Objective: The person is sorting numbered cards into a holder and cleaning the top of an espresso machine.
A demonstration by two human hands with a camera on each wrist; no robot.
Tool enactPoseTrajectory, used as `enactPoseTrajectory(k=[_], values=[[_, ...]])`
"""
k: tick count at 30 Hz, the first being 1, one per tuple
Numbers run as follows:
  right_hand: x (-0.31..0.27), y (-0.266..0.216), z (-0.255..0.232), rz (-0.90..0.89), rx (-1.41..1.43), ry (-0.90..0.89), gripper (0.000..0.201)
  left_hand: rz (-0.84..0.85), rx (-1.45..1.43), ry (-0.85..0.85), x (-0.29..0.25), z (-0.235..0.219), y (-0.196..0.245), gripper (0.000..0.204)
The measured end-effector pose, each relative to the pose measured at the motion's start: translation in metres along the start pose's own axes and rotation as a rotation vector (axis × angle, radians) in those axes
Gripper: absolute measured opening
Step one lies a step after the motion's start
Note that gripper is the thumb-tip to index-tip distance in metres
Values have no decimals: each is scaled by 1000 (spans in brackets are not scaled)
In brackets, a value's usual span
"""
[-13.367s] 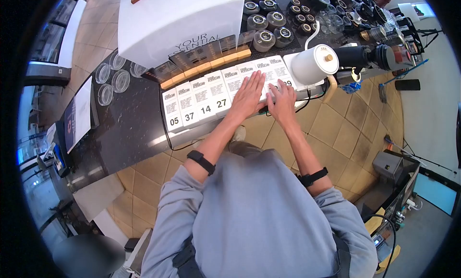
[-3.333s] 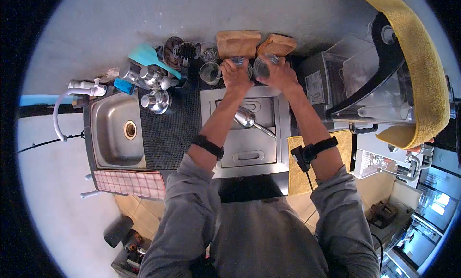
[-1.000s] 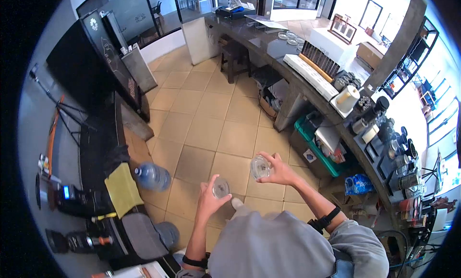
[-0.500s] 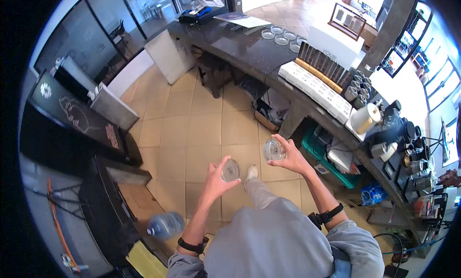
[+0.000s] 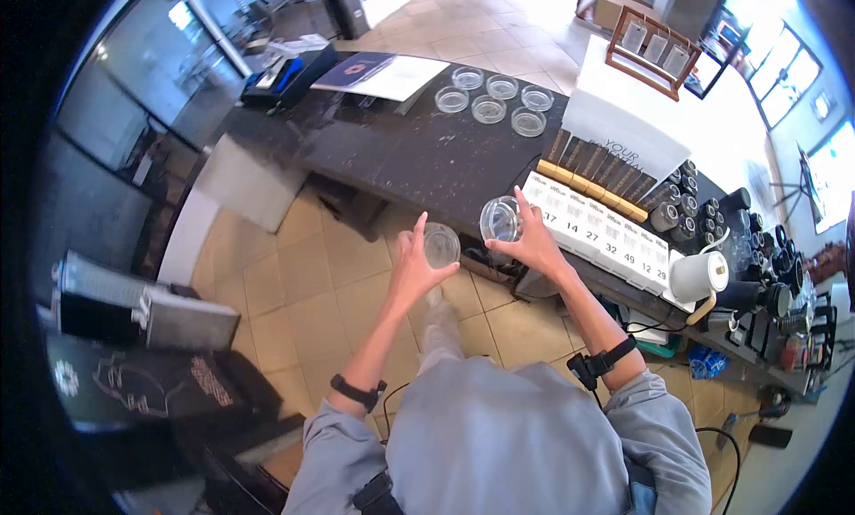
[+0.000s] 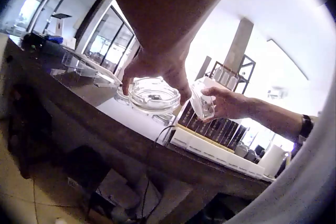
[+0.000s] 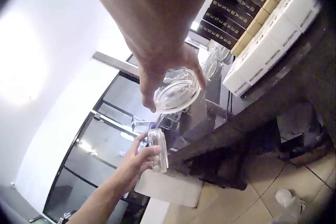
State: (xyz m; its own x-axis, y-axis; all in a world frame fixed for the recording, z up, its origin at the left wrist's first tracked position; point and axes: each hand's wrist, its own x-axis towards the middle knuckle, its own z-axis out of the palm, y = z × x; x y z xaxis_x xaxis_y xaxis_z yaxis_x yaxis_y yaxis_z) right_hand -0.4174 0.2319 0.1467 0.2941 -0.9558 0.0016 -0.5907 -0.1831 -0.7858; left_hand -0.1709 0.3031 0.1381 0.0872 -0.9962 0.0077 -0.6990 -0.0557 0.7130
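Observation:
Held by its rim between thumb and fingers of my left hand (image 5: 413, 266) is a round, shallow clear glass dish (image 5: 442, 246). My right hand (image 5: 537, 244) grips a similar glass dish (image 5: 499, 219) the same way, slightly farther forward. Both dishes are up in the air near the counter's front edge, side by side and apart. In the left wrist view the left dish (image 6: 155, 97) shows a thick, uneven rim. Seen from the right wrist, the right dish (image 7: 177, 94) hangs below the curved fingers. Several matching glass dishes (image 5: 489, 110) sit in two rows on the dark counter (image 5: 401, 150).
Numbered white boxes (image 5: 597, 235) line the counter's front edge at right, before a row of dark packets (image 5: 598, 170). A white kettle (image 5: 699, 276) stands beyond them. Farther left lies a printed board (image 5: 392, 76). A pale panel (image 5: 252, 184) leans below the counter.
I have come from the sink area, where both hands were at the glassware, across the floor to the counter. Both hands still carry the glass dishes, and the counter now appears much closer.

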Motion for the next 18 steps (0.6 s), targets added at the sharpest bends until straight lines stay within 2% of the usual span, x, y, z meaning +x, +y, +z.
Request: enactPoseTrajectory(k=[1, 2, 3, 5, 6, 8, 9, 11, 12, 14, 18], values=[[38, 5, 7, 103, -32, 25, 122, 45, 58, -27, 56, 13, -21, 104], [62, 9, 10, 134, -35, 46, 122, 78, 116, -33, 89, 18, -29, 108], [69, 1, 4, 101, -59, 89, 123, 59, 138, -57, 93, 8, -19, 108], [117, 32, 26, 132, -168, 182, 125, 130, 133, -153, 162, 39, -42, 107], [156, 44, 33, 162, -174, 223, 125, 212, 149, -180, 214, 43, -47, 107], [167, 54, 45, 213, -258, 329, 127, 214, 139, -218, 233, 37, -42, 107], [192, 52, 47, 376, -222, 302, 128, 262, 153, -266, 268, 52, -53, 107], [212, 53, 41, 430, -239, 319, 128, 335, 195, -256, 294, 56, -45, 106], [223, 69, 60, 519, -249, 327, 128, 333, 184, -331, 316, 69, -61, 106], [221, 69, 57, 518, -263, 364, 128, 377, 223, -317, 327, 67, -43, 106], [248, 92, 70, 692, -289, 358, 126, 458, 266, -359, 374, 95, -60, 104]])
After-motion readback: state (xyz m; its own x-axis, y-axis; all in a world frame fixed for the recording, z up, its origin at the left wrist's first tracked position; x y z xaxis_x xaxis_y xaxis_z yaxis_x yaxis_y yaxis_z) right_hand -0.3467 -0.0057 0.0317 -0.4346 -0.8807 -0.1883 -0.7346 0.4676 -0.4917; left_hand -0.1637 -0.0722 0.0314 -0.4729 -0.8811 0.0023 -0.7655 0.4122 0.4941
